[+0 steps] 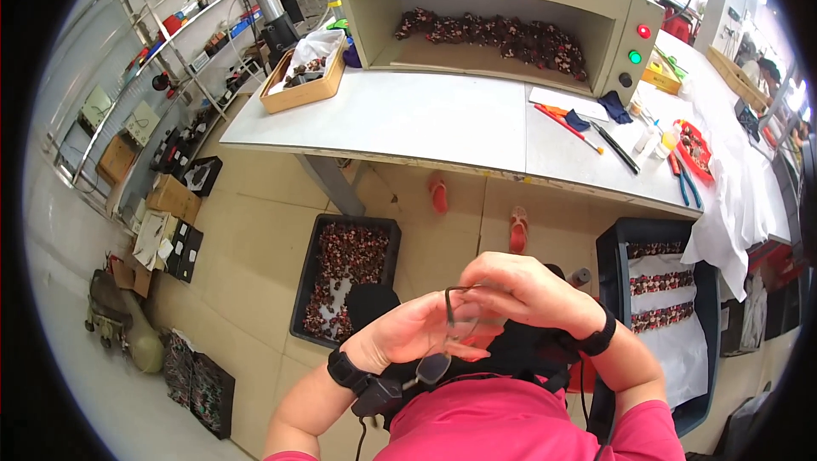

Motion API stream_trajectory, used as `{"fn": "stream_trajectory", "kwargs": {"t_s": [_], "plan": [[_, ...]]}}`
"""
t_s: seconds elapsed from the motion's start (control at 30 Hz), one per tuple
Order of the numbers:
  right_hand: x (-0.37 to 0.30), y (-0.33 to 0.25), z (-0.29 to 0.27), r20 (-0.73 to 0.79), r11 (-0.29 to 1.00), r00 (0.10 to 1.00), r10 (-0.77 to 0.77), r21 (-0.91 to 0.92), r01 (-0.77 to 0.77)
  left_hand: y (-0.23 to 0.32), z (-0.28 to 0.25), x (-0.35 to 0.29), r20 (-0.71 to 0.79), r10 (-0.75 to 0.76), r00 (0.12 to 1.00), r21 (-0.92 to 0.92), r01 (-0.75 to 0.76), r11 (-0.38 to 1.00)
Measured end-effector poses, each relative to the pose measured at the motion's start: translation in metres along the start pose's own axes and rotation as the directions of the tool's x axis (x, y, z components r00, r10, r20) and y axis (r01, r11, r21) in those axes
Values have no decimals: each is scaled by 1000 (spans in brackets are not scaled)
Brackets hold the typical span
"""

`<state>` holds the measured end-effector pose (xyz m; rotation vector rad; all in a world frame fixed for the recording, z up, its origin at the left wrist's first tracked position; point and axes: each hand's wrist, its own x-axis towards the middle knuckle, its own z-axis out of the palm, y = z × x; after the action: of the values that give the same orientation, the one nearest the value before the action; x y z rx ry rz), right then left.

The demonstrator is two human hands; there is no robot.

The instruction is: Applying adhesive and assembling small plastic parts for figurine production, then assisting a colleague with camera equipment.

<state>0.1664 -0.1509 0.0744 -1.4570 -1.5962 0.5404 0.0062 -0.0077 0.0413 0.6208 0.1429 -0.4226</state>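
Fingers (489, 267) of the R hand (536, 291) are bent over, close together, pinching the top end of what looks like a pair of glasses (449, 312). L hand (413, 325) comes in from the other side, palm partly up, fingers reaching across behind the clear part; can't tell if they grip or just steady it. Glasses are up in the air btwn both hands, above the lap, well apart from the bench (396, 116). Looks: thin dark bar, bent at the top, running down approx. vertically; a clear, faintly shiny pane next to it w/ skin showing thru; lower down, a small dark oval, prob. a lens, w/ a thin pale rim. Exact shape hard to make out, see-thru bits blend w/ the hands. Black tray (394, 244) of dark red & cream bits on the floor, L side; bigger dark tray (713, 350) w/ patterned strips on white sheets, R side.
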Motion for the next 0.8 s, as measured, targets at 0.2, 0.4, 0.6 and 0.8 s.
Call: {"fn": "stream_trajectory", "kwargs": {"t_s": [0.2, 0.4, 0.6, 0.8], "plan": [[-34, -5, -18, -201, 979, 971, 130, -129, -157, 28, -11, -50, -270, 663, 698, 411, -540, 735], [-81, 8, -27, -501, 934, 812, 298, -24, -357, 38, 45, -83, -93, 934, 344, 343, -870, 355], [-86, 22, -10, -587, 930, 742, 325, 54, -365, -4, 110, -105, 466, 881, 80, 223, -974, -29], [-102, 34, 0, -631, 900, 663, 403, 143, -411, 10, 167, -75, 495, 869, 3, 68, -997, -35]]}}
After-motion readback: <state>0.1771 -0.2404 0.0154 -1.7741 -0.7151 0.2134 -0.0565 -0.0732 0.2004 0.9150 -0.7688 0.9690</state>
